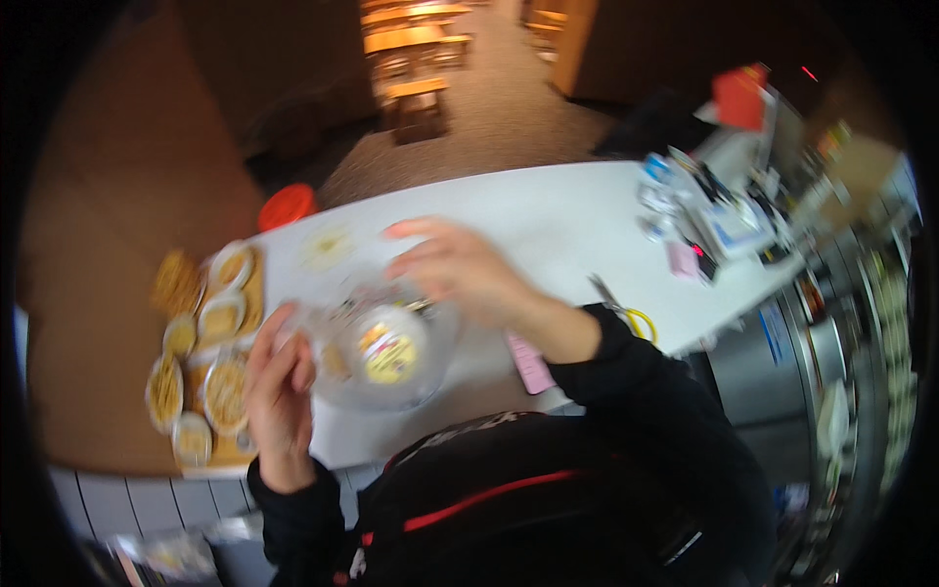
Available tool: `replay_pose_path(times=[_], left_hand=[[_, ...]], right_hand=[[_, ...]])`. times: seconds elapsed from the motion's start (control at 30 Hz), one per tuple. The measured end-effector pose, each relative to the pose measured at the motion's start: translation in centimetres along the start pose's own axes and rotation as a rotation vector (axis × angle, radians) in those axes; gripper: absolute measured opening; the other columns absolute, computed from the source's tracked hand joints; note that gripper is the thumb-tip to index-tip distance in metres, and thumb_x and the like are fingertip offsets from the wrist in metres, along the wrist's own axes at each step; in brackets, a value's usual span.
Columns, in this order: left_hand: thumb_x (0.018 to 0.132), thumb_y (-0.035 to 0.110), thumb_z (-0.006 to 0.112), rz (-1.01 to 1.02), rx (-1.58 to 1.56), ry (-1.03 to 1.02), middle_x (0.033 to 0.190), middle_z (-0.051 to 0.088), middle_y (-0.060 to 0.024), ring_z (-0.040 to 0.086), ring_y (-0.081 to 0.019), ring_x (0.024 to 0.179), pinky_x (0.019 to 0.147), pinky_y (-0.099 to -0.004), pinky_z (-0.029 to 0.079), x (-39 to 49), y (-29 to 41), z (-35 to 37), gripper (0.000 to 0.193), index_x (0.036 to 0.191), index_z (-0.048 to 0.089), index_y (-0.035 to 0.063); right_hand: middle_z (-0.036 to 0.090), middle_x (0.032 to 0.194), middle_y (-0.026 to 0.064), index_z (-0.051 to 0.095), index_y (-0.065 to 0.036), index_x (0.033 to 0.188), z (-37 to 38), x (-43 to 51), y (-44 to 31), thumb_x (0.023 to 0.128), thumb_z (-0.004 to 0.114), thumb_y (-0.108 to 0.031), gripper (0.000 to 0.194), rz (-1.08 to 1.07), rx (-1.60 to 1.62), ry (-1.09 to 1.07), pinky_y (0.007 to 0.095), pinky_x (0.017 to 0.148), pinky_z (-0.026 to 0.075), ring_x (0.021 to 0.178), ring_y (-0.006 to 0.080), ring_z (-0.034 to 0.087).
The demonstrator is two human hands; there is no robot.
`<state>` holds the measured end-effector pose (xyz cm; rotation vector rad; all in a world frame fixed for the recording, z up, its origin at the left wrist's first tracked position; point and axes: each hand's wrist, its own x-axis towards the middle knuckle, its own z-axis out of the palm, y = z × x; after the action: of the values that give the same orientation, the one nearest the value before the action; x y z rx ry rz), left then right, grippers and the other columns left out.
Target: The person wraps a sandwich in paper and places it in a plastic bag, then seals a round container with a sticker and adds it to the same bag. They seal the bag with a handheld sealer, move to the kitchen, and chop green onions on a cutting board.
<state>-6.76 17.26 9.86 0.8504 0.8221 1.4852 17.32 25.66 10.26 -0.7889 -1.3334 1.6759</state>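
Observation:
A clear plastic bag (440, 348) lies on the white counter (565, 220) in front of me. Inside or beneath the plastic sits a round tub (389, 345) with a yellow label bearing writing. At the bag's left side, my left hand (282, 396) has its fingers bent around a translucent edge, apparently of the same plastic. My right hand (469, 275) hovers over the bag's far right side, blurred, its fingers apart and nothing visible in them. Some small dark and shiny bits (359, 301) show at the far side of the tub, too blurred to name.
Left stands a wooden display board (253, 293) with several food dishes (226, 392). Scissors with yellow handles (638, 323) and a pink slip (532, 363) lie right of me. Cluttered devices (733, 220) fill the counter's far right. A red round object (286, 207) is beyond the edge.

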Motion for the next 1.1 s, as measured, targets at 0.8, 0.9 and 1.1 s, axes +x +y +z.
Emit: replay_pose_path(times=[0.8,0.9,1.1], left_hand=[[0.09,0.012,0.043,0.248,0.417,0.157,0.107,0.054,-0.0116,0.048,-0.0221,0.103,0.09,-0.0332,0.037,1.3,-2.4,0.7,0.02,0.104,0.051,0.0012],[0.09,0.013,0.042,0.305,0.542,0.173,0.105,0.054,-0.0114,0.048,-0.0215,0.101,0.088,-0.0328,0.037,1.3,-4.3,3.0,0.019,0.103,0.051,0.0012],[0.091,0.014,0.04,0.438,0.773,0.132,0.101,0.054,-0.0108,0.048,-0.0205,0.096,0.085,-0.0321,0.038,1.9,-11.3,14.4,0.019,0.1,0.051,0.001]], right_hand=[[0.061,0.083,0.0045,0.06,0.0,0.086,-15.6,-18.6,7.5,0.088,0.055,-0.014,0.015,-0.169,-0.1,0.797,0.0236,0.07,0.047,0.075,0.0099,0.057],[0.062,0.083,0.0053,0.06,0.0,0.086,-21.9,-24.4,7.8,0.087,0.054,-0.013,0.014,-0.15,-0.075,1.006,0.0225,0.068,0.046,0.071,0.0102,0.056],[0.061,0.077,0.0029,0.059,-0.003,0.079,-43.3,-34.0,7.3,0.085,0.054,-0.015,0.014,-0.33,-0.136,1.45,0.0209,0.063,0.042,0.065,0.0072,0.052]])
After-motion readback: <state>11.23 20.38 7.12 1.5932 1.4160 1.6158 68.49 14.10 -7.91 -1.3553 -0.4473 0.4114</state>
